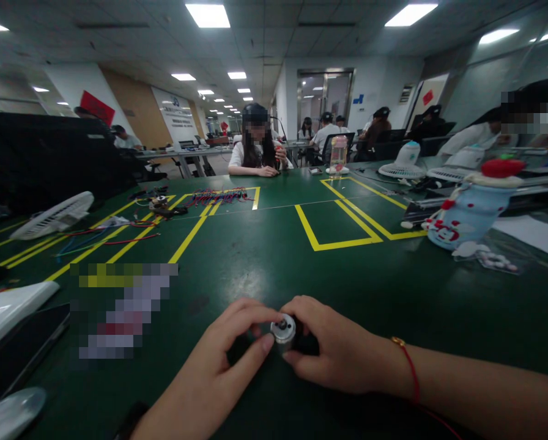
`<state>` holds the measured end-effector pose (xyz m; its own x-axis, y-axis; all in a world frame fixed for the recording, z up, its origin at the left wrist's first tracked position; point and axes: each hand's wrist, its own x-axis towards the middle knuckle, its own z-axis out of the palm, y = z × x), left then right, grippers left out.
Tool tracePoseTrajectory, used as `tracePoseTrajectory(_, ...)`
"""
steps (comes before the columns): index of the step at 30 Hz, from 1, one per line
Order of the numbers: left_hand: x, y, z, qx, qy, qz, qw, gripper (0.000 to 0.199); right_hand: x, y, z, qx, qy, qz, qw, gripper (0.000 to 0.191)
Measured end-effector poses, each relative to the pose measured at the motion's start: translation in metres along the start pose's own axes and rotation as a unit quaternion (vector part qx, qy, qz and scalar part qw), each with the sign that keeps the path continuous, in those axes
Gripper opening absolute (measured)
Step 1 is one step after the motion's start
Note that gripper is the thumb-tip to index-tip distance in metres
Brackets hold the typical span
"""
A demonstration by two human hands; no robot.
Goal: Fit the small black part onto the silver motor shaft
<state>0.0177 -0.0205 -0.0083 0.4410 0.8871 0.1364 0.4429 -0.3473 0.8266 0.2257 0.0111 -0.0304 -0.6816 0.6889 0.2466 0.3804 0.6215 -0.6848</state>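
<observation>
On my remote feed, the right hand (338,349) clasps the metal motor (284,343), apparently to steady it end-up over the green table (241,250); the left hand (212,357) sets thumb and index finger, slightly parted, at its shaft end (282,326); whether they grip, I cannot tell.
</observation>
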Motion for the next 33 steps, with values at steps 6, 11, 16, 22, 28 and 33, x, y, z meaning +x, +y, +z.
tracePoseTrajectory(6, -0.009, -0.015, 0.006, -0.124, -0.026, -0.064, 0.99, 0.028, -0.001, 0.001, 0.0, 0.01, 0.004, 0.002, 1.0, 0.031)
tracePoseTrajectory(11, -0.009, -0.037, 0.007, -0.193, 0.026, -0.093, 0.976, 0.027, -0.001, 0.001, 0.0, 0.015, 0.006, 0.005, 1.0, 0.035)
tracePoseTrajectory(16, -0.004, -0.043, 0.001, -0.249, 0.053, -0.097, 0.962, 0.019, 0.002, -0.001, 0.0, 0.016, -0.004, 0.019, 1.0, 0.036)
tracePoseTrajectory(22, 0.006, -0.032, -0.001, -0.173, -0.045, -0.004, 0.984, 0.039, 0.004, 0.003, 0.004, 0.029, 0.003, 0.051, 0.998, 0.036)
tracePoseTrajectory(28, 0.009, -0.03, 0.004, -0.175, -0.029, -0.03, 0.984, 0.024, 0.004, 0.0, -0.002, 0.122, 0.015, 0.064, 0.99, 0.056)
tracePoseTrajectory(33, 0.007, -0.026, 0.002, -0.187, -0.031, -0.018, 0.982, 0.025, 0.01, -0.017, -0.017, 0.082, 0.068, 0.016, 0.994, 0.022)
